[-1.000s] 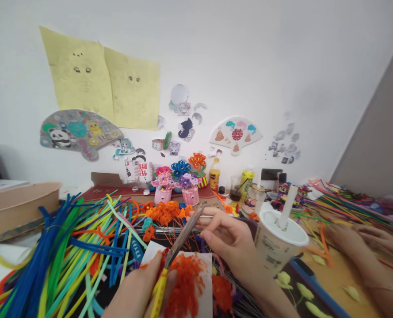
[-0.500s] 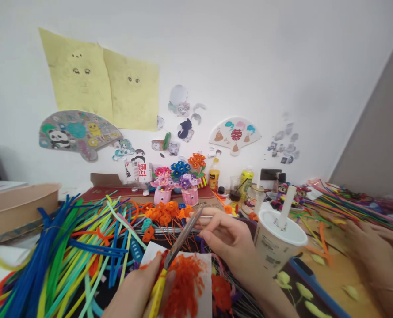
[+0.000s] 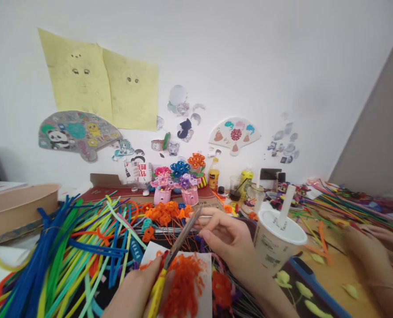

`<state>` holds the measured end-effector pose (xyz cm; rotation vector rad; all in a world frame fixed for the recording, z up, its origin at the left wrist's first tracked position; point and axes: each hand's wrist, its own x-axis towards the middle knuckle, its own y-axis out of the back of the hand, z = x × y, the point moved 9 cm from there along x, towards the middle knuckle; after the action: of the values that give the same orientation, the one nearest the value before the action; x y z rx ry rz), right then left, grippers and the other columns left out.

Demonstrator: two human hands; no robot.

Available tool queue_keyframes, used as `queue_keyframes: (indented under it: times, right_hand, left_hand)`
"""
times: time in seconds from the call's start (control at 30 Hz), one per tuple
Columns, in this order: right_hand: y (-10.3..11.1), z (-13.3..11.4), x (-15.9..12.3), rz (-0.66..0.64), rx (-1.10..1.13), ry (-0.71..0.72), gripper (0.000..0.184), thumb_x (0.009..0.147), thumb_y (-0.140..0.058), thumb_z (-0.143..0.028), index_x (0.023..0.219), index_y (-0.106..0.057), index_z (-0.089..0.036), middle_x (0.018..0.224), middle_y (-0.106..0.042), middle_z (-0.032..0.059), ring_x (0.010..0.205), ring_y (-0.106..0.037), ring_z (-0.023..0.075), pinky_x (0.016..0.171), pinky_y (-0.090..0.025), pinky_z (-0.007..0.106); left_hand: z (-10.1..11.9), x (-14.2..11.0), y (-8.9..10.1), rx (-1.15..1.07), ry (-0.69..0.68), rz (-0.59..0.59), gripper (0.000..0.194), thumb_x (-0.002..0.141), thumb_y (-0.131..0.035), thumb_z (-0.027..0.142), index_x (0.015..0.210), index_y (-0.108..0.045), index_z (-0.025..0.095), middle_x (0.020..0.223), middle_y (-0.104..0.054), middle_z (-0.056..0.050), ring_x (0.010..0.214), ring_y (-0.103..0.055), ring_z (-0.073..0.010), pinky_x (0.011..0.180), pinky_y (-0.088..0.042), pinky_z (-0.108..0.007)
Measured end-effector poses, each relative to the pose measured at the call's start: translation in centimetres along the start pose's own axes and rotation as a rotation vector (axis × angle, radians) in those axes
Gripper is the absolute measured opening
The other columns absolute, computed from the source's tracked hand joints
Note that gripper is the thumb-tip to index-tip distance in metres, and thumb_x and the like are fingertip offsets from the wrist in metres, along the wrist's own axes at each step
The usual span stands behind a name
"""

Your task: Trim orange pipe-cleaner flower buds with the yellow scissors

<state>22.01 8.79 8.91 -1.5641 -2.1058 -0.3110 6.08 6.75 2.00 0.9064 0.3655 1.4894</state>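
My left hand (image 3: pixel 141 280) is closed around yellow-handled scissors (image 3: pixel 183 236), their metal blades slanting up and to the right. A bit of red shows by the pivot. Close to the blade tips is my right hand (image 3: pixel 231 240), its fingers bent in toward the thumb; whatever they pinch is too small or hidden to make out. Below both hands lies a white sheet (image 3: pixel 153 251) covered with a heap of orange fluff (image 3: pixel 185 287). Orange pipe-cleaner flowers (image 3: pixel 165 212) on thin stems stand just beyond the hands.
Bundled colourful pipe cleaners (image 3: pixel 50 256) fill the left side. A white-lidded cup (image 3: pixel 276 243) with a straw stands beside my right forearm. Small potted flowers (image 3: pixel 163 192) and bottles (image 3: pixel 214 174) line the back. At far right, another person's hands (image 3: pixel 365 247) work over the table.
My hands and the scissors stay nearly still. At far right, the other person's hands have shifted slightly, and something red and yellow now shows at their fingers.
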Motion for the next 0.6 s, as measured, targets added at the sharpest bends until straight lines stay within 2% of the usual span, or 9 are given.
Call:
queue_keyframes:
  times: [0.07, 0.17, 0.27, 0.47, 0.6]
  right_hand:
    - [0.06, 0.10, -0.02, 0.007, 0.000, -0.005, 0.017, 0.081, -0.069, -0.023, 0.067, -0.061, -0.019, 0.108, -0.066, 0.0089, 0.097, -0.068, 0.0209, 0.092, -0.051, 0.034]
    - [0.16, 0.22, -0.03, 0.025, -0.017, -0.018, 0.019, 0.080, -0.070, -0.027, 0.066, -0.060, -0.019, 0.108, -0.067, 0.0096, 0.096, -0.069, 0.0218, 0.091, -0.052, 0.036]
    - [0.09, 0.20, 0.01, 0.024, -0.025, -0.026, 0.020, 0.079, -0.072, -0.030, 0.066, -0.061, -0.019, 0.109, -0.067, 0.0104, 0.095, -0.069, 0.0229, 0.091, -0.052, 0.038]
    - [0.00, 0.02, 0.06, 0.015, -0.010, -0.011, 0.020, 0.079, -0.071, -0.029, 0.065, -0.061, -0.019, 0.109, -0.066, 0.0096, 0.097, -0.068, 0.0227, 0.092, -0.051, 0.037]
    - [0.07, 0.02, 0.12, 0.013, -0.008, 0.002, 0.019, 0.080, -0.070, -0.025, 0.065, -0.061, -0.019, 0.105, -0.066, 0.0083, 0.097, -0.067, 0.0215, 0.091, -0.052, 0.035]
  left_hand:
    - [-0.17, 0.02, 0.20, 0.070, 0.018, 0.035, 0.022, 0.085, -0.045, 0.037, 0.077, -0.061, 0.024, 0.046, -0.057, 0.005, 0.042, -0.054, -0.0127, 0.045, -0.032, -0.021]
    - [-0.27, 0.01, 0.23, 0.075, 0.042, 0.028, 0.017, 0.083, -0.049, 0.034, 0.079, -0.063, 0.025, 0.046, -0.059, 0.005, 0.044, -0.058, -0.0137, 0.046, -0.034, -0.020]
    - [0.16, -0.08, 0.15, 0.015, 0.018, -0.016, 0.021, 0.085, -0.045, 0.035, 0.081, -0.063, 0.025, 0.049, -0.062, 0.003, 0.046, -0.060, -0.0137, 0.045, -0.036, -0.019]
    - [-0.05, -0.56, 0.08, 0.018, 0.007, -0.044, 0.032, 0.090, -0.036, 0.045, 0.096, -0.059, 0.025, 0.066, -0.070, 0.001, 0.056, -0.064, -0.0128, 0.039, -0.030, -0.018]
    - [-0.36, -0.70, -0.03, 0.002, -0.020, -0.040, 0.035, 0.090, -0.037, 0.048, 0.103, -0.059, 0.024, 0.063, -0.068, 0.001, 0.055, -0.062, -0.0137, 0.041, -0.034, -0.019]
